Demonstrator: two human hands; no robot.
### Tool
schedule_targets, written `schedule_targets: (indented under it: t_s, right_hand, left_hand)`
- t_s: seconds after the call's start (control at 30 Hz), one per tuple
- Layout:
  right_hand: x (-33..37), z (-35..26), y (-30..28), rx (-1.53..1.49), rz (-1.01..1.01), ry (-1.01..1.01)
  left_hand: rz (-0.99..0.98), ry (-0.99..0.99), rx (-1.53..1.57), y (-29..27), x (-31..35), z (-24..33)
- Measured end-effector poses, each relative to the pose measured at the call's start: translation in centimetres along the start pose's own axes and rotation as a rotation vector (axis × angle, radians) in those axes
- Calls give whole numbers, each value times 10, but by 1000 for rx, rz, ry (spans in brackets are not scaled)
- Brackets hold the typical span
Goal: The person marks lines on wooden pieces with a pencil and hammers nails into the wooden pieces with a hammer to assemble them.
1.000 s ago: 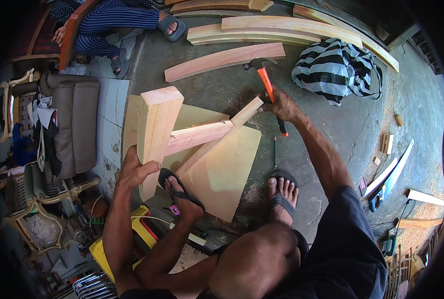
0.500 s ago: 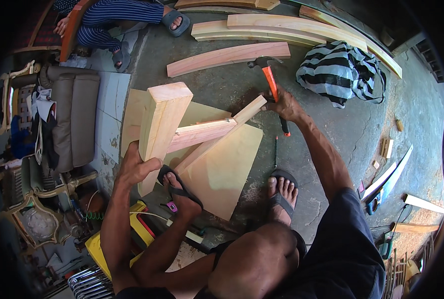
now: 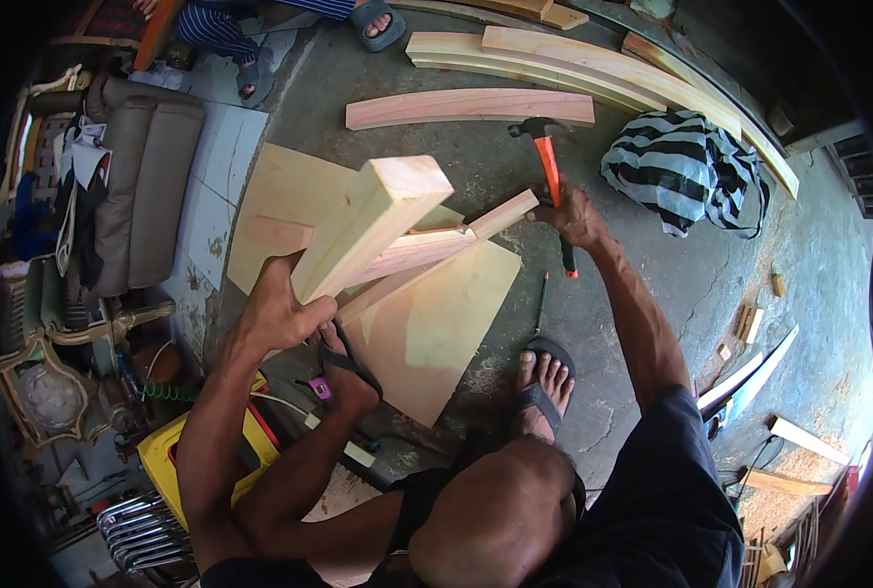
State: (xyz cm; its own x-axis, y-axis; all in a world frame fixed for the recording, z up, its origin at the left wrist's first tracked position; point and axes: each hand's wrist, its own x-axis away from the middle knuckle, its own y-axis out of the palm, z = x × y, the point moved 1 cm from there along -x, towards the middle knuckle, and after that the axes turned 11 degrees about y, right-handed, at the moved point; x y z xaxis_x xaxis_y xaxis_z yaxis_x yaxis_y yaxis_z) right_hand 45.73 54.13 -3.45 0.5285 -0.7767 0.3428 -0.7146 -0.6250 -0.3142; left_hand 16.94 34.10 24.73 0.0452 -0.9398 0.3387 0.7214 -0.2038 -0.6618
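My left hand [image 3: 281, 312] is closed around a thick pale wooden beam [image 3: 370, 218], which slants with its upper end to the right. A pinkish crosspiece [image 3: 419, 252] runs from behind the beam to a narrow wooden strip [image 3: 501, 216], and the two meet near the strip's upper end. My right hand [image 3: 577, 218] grips a claw hammer [image 3: 548, 162] by its orange and black handle, head pointing away from me. Its fingers are close to the strip's tip; whether they touch, I cannot tell. Under the wood lies a thin plywood sheet [image 3: 446, 338].
A curved plank [image 3: 471, 107] and several stacked boards [image 3: 573, 64] lie at the far side. Right of the hammer is a striped black-and-white bag [image 3: 667, 171]. A thin screwdriver-like tool [image 3: 542, 299], a handsaw [image 3: 750, 382] and a yellow case [image 3: 167, 470] are nearby. Another person's sandalled foot [image 3: 377, 24] shows at the top.
The beam in my left hand has tilted, its upper end swinging right, uncovering a short pinkish wood end on its left. My right hand still holds the hammer. The whole view has shifted slightly.
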Motion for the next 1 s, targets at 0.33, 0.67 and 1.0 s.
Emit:
schedule_targets:
  t_s: [0.33,0.67,1.0]
  right_hand:
    - [129,-72,36,12,166,14]
    - [153,-75,47,259,54,81]
    - [157,-63,51,164,326,-97]
  left_hand:
    - [-36,-1,141,5,4,5]
    - [-48,27,102,8,0,7]
    - [-14,108,111,14,-5,14]
